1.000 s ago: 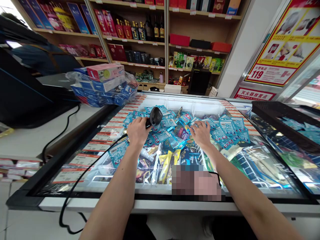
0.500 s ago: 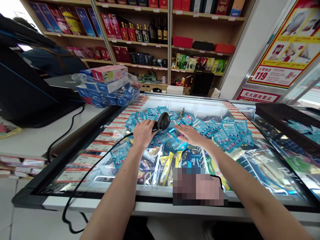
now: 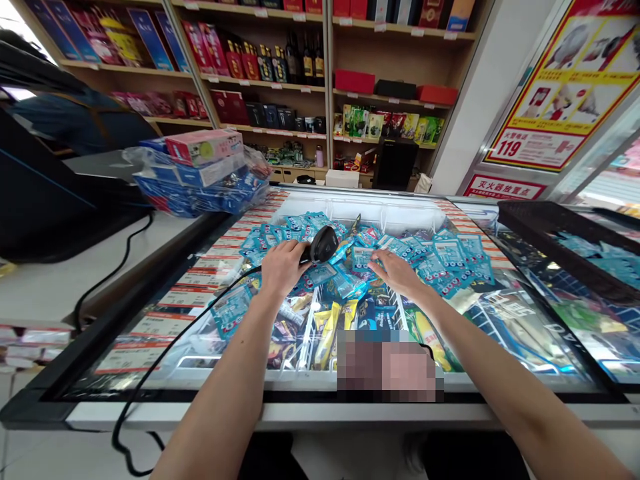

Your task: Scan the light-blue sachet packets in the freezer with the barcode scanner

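While the left hand (image 3: 281,268) is wrapped around a black scanner (image 3: 324,244), whose round head sticks out toward two o'clock, the right hand (image 3: 394,272) holds a small blue packet (image 3: 361,258) by its right edge, thumb and fingers drawn close together. That packet lies between nine and ten o'clock from the right hand, straight out at three o'clock from the left hand, and just beside the scanner's head, between three and four o'clock. Both hands are over the glass top of a freezer (image 3: 295,413). More packets of the same blue lie loose around them: a left pile (image 3: 305,225) near one o'clock from the left hand, a single one (image 3: 229,315) toward eight o'clock, and a right pile (image 3: 453,261) at three o'clock from the right hand. A dark cord (image 3: 185,333) runs from the scanner past the left wrist toward eight o'clock. Wrapped boxes (image 3: 200,177) stand between ten and eleven o'clock from the left hand.
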`<state>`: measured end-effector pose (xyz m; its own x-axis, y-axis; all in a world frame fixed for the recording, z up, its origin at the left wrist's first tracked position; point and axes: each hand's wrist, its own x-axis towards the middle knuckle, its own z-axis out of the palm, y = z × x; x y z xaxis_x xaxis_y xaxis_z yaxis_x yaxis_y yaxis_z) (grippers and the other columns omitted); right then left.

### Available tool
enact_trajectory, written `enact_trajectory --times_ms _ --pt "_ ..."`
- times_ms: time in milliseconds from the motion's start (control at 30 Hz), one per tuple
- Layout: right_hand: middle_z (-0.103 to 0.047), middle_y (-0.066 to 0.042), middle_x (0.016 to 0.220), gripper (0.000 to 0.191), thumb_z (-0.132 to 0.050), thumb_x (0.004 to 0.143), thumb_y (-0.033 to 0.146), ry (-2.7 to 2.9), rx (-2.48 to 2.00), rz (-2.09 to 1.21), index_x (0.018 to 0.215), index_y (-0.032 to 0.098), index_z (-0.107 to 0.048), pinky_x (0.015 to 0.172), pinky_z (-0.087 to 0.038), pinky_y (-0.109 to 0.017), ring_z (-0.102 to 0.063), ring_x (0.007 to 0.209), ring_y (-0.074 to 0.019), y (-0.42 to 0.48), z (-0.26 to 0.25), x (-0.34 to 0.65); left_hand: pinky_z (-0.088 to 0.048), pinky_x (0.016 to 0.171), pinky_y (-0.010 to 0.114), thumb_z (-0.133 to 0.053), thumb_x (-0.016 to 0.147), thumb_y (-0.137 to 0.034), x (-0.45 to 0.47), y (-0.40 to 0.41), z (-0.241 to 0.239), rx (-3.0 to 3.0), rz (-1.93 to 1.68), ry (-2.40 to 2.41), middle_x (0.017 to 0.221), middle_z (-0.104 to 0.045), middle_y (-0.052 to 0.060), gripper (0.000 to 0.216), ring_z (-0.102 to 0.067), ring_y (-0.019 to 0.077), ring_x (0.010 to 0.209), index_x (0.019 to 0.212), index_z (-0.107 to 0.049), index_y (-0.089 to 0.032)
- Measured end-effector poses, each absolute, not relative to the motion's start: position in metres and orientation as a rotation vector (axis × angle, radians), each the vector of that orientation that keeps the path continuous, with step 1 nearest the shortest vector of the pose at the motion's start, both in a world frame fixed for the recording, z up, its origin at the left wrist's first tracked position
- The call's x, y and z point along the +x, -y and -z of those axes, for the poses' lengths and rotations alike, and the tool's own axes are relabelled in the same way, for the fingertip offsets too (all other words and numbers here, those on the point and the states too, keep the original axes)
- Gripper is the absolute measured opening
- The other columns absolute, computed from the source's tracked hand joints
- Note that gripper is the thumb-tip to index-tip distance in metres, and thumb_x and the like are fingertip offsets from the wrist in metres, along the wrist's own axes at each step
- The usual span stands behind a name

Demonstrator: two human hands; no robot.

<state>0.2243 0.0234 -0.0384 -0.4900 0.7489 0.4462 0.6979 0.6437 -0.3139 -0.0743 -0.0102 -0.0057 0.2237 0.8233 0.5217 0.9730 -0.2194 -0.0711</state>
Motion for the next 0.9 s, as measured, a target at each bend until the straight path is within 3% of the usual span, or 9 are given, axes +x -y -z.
enact_trajectory --times_ms 100,267,433,633,767,900 --pt "-0.058 -0.014 0.119 0.055 -0.037 0.09 0.06 2.137 -1.211 -0.005 0.124 0.019 -0.052 0.1 -0.04 -0.05 -0.049 0.117 -0.0294 -0.024 0.044 0.22 -0.043 0.081 0.039 -0.057 0.083 -0.036 -0.071 0.011 0.007 -2.178 0.528 1.615 0.102 -0.065 0.01 0.034 -0.058 0.0281 0.102 0.114 -0.057 -0.023" --pt "-0.061 -0.019 0.105 0.061 -0.054 0.078 0.067 2.106 -1.313 0.052 0.107 0.014 -0.061 0.099 -0.037 -0.054 -0.048 0.113 -0.0344 -0.029 0.053 0.214 -0.043 0.079 0.039 -0.058 0.082 -0.037 -0.068 0.011 0.007 -2.238 0.492 1.545 0.102 -0.065 0.009 0.034 -0.059 0.028 0.1 0.113 -0.057 -0.022" --pt "-0.061 -0.012 0.102 0.051 -0.054 0.081 0.06 1.952 -1.34 -0.125 0.109 0.018 -0.057 0.091 -0.044 -0.05 -0.053 0.104 -0.0305 -0.035 0.06 0.223 -0.044 0.08 0.037 -0.057 0.082 -0.036 -0.065 0.008 0.009 -2.322 0.507 1.486 0.102 -0.065 0.009 0.034 -0.059 0.0265 0.099 0.113 -0.057 -0.022" --pt "-0.063 -0.002 0.084 0.045 -0.053 0.085 0.043 1.632 -1.175 -0.479 0.124 0.023 -0.044 0.07 -0.051 -0.039 -0.059 0.066 -0.0193 -0.041 0.065 0.233 -0.045 0.079 0.037 -0.057 0.082 -0.037 -0.061 0.008 0.011 -2.37 0.524 1.494 0.103 -0.066 0.009 0.035 -0.06 0.0261 0.1 0.114 -0.057 -0.023" --pt "-0.064 -0.003 0.085 0.034 -0.057 0.081 0.043 1.542 -1.149 -0.495 0.109 0.023 -0.052 0.067 -0.052 -0.037 -0.06 0.071 -0.0192 -0.044 0.066 0.234 -0.045 0.078 0.036 -0.057 0.082 -0.037 -0.061 0.008 0.011 -2.38 0.549 1.496 0.102 -0.066 0.008 0.036 -0.06 0.0257 0.099 0.115 -0.057 -0.023" --pt "-0.063 -0.001 0.079 0.034 -0.055 0.082 0.044 1.508 -1.131 -0.648 0.11 0.025 -0.054 0.058 -0.052 -0.034 -0.064 0.071 -0.0203 -0.046 0.068 0.234 -0.045 0.077 0.036 -0.055 0.083 -0.039 -0.061 0.008 0.012 -2.405 0.52 1.469 0.099 -0.066 0.008 0.036 -0.06 0.0256 0.097 0.115 -0.057 -0.022"
